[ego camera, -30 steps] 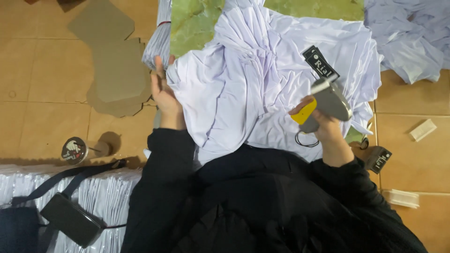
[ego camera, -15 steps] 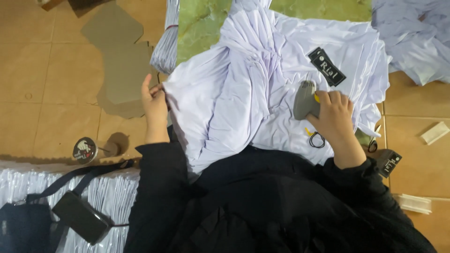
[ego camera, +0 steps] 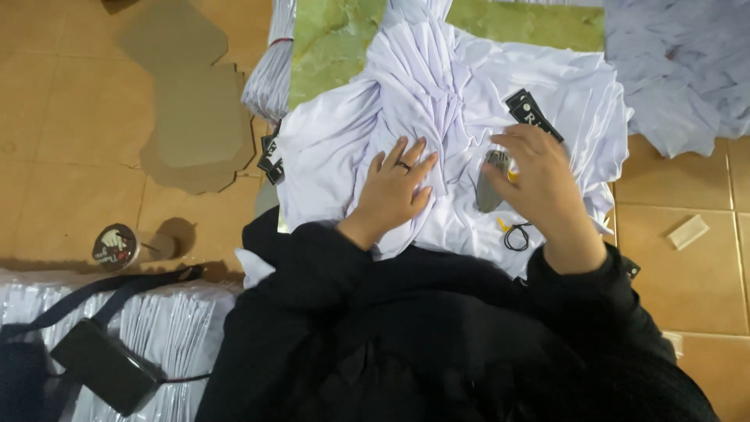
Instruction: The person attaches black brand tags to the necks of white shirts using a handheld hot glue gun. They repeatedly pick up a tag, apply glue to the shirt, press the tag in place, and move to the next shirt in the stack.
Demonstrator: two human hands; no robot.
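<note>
One head-worn camera looks steeply down, close over the person's lap and the tiled floor (ego camera: 70, 180)

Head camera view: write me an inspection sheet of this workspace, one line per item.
Surface: tan tiled floor with a green marbled board lying on it.
Job's things: white pleated garment spread over the board; grey tagging gun lying on it; black rectangular hang tag on the cloth.
Clutter: brown cardboard cutouts, round-lidded canister, stack of clear-bagged white garments, black pouch with strap, heap of white cloth.
Hands: left hand flat on the garment, wearing a ring; right hand open over the tagging gun.
Cables: thin black loop beside the gun.
Surroundings: nothing seen.
</note>
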